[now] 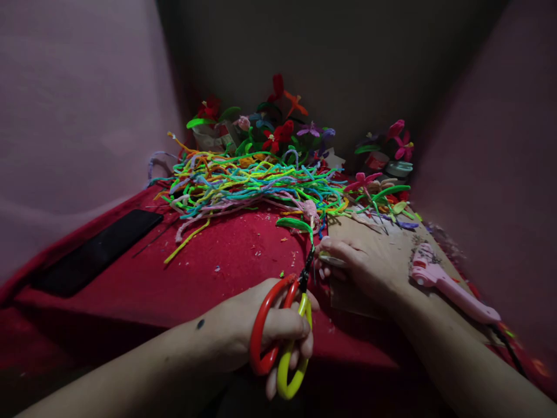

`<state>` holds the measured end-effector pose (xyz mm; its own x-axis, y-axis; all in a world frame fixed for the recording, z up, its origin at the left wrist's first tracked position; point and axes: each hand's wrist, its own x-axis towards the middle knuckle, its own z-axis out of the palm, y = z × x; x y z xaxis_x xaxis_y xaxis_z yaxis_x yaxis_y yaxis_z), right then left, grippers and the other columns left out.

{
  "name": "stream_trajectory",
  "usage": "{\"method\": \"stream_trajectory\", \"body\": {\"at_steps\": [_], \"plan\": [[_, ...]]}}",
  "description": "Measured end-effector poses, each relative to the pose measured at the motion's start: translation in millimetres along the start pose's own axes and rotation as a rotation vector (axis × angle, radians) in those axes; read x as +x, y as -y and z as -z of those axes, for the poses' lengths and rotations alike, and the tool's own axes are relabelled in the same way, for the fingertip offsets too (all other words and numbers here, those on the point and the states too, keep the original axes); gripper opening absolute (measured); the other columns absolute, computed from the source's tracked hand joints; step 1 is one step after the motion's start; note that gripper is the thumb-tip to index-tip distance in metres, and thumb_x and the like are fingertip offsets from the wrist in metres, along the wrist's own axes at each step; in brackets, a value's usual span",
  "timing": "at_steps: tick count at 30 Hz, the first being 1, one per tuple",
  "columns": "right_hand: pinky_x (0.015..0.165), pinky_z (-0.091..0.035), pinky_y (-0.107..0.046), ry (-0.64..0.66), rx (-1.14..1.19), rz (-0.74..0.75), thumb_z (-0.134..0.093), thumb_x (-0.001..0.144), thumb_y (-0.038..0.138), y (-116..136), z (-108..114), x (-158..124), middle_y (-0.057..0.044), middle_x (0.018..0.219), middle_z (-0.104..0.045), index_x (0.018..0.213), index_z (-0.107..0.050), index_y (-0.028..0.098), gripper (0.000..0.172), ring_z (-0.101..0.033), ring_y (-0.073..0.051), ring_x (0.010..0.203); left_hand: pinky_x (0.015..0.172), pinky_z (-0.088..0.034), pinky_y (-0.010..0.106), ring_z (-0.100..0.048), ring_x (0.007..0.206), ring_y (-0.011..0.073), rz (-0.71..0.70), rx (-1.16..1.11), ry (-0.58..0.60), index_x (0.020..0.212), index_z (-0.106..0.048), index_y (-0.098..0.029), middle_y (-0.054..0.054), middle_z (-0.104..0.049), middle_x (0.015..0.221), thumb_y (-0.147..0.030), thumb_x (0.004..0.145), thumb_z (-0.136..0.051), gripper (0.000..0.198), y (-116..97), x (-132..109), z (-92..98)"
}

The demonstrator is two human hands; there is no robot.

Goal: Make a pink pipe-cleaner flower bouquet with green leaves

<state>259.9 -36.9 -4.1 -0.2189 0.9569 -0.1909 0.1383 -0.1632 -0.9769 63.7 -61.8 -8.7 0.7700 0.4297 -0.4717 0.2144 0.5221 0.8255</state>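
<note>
My left hand (282, 325) is closed round a pair of scissors (285, 331) with one red and one yellow handle loop. Their dark blades point up and away, with the tips at the thin stem of a pipe-cleaner flower (310, 210). This flower has a pale pink bud and one long green leaf (293, 223). Just right of the blades, my right hand (348, 258) has its fingers pinched together at the stem, the contact partly hidden. A slim pale piece (333, 259) shows among those fingers; its kind I cannot make out.
Behind my hands lies a tangled heap of coloured pipe cleaners (256, 183). Finished flowers (278, 136) stand at the back. A black phone (98, 252) rests on the red cloth (243, 249) at left. At right, a pink glue gun (452, 284) lies over a brown board (357, 296).
</note>
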Motion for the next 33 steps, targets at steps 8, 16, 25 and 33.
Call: {"method": "stream_trajectory", "body": {"at_steps": [8,16,25,33], "plan": [[0.046,-0.025,-0.024,0.011,-0.109,0.019,-0.053,0.070,0.026,-0.3,1.9,0.1,0.000,0.053,-0.054,0.058,-0.056,0.016,0.016,-0.038,-0.008,0.047,0.039,-0.040,0.017,-0.056,0.054,0.0120,-0.032,0.100,-0.074,0.081,-0.060,-0.012,0.004,-0.060,0.071,-0.024,0.073,-0.052,0.017,3.2,0.1,-2.1],[0.045,-0.021,-0.024,-0.065,-0.086,0.013,-0.049,0.065,0.018,0.7,-0.6,-1.2,0.002,0.045,-0.046,0.050,-0.055,0.015,0.017,-0.034,-0.008,0.045,0.051,-0.040,0.019,-0.049,0.054,0.0090,-0.064,0.319,-0.131,0.097,-0.056,-0.013,-0.002,-0.055,0.061,-0.026,0.078,-0.053,0.023,-14.6,-6.6,-5.9],[0.044,-0.022,-0.023,-0.133,-0.072,-0.022,-0.053,0.062,0.019,3.1,-1.0,-0.6,0.002,0.045,-0.050,0.051,-0.059,0.015,0.014,-0.036,-0.008,0.045,0.047,-0.036,0.019,-0.044,0.048,0.0081,-0.080,0.366,-0.164,0.104,-0.054,-0.014,-0.003,-0.052,0.059,-0.036,0.080,-0.053,0.032,-9.5,-5.2,2.1],[0.042,-0.024,-0.023,-0.159,0.028,-0.005,-0.057,0.064,0.024,-7.9,12.2,4.5,-0.002,0.056,-0.059,0.063,-0.065,0.015,0.013,-0.040,-0.009,0.045,0.050,-0.041,0.018,-0.050,0.055,0.0090,-0.006,0.502,-0.058,0.075,-0.057,-0.013,0.001,-0.057,0.066,-0.035,0.081,-0.048,0.024,-21.1,-12.3,4.8]]}}
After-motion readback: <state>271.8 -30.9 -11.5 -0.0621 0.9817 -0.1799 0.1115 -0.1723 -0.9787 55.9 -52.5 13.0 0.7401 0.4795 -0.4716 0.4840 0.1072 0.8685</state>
